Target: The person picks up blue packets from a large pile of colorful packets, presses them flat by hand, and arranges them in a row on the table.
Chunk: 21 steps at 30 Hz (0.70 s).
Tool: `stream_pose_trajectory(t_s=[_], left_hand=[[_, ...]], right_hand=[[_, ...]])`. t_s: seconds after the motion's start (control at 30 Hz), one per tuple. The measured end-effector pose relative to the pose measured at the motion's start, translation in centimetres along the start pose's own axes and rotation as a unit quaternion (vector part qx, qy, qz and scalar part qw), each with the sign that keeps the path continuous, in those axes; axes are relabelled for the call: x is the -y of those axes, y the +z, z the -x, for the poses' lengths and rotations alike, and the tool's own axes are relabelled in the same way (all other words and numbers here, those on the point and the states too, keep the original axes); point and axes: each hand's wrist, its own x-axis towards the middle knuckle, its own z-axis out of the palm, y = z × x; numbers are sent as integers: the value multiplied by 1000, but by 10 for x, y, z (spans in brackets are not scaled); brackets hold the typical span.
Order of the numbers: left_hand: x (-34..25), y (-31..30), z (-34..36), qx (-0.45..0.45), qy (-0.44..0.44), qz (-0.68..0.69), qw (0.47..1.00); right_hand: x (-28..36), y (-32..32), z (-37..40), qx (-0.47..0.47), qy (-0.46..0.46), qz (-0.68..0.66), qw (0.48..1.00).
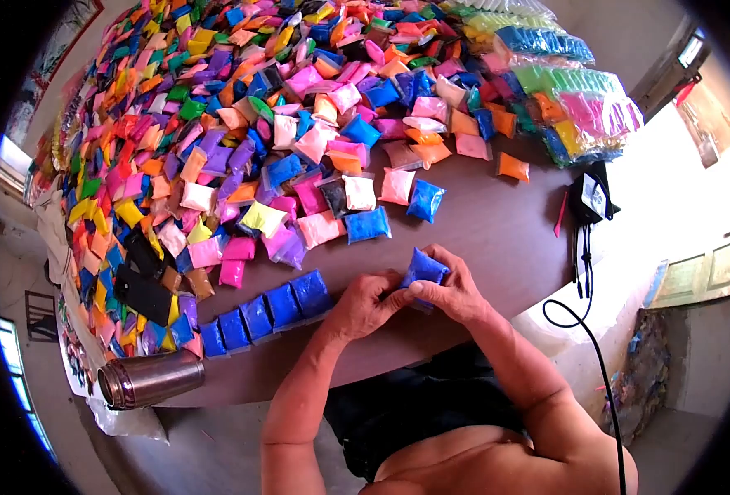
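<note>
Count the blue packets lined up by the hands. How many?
5, in a slanting row on the table left of the left hand. Another may hide where it meets the pile.

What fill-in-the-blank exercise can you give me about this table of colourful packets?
The small plastic packet held between the left hand and right hand is coloured ____.
A row of matching packets lies on the brown wooden table to the person's ____.
The shiny metal flask lies on its ____.
Missing: blue; left; side.
</note>
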Motion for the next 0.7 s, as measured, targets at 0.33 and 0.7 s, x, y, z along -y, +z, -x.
stream_pose_trajectory(t_s=[0.33,0.7], left_hand=[[3,8,-3,-56,130,22,990],[-6,1,1,-27,61,-66,996]], right_hand=[[5,-2,-1,26,9,-46,999],[0,2,-2,-6,30,-29,999]])
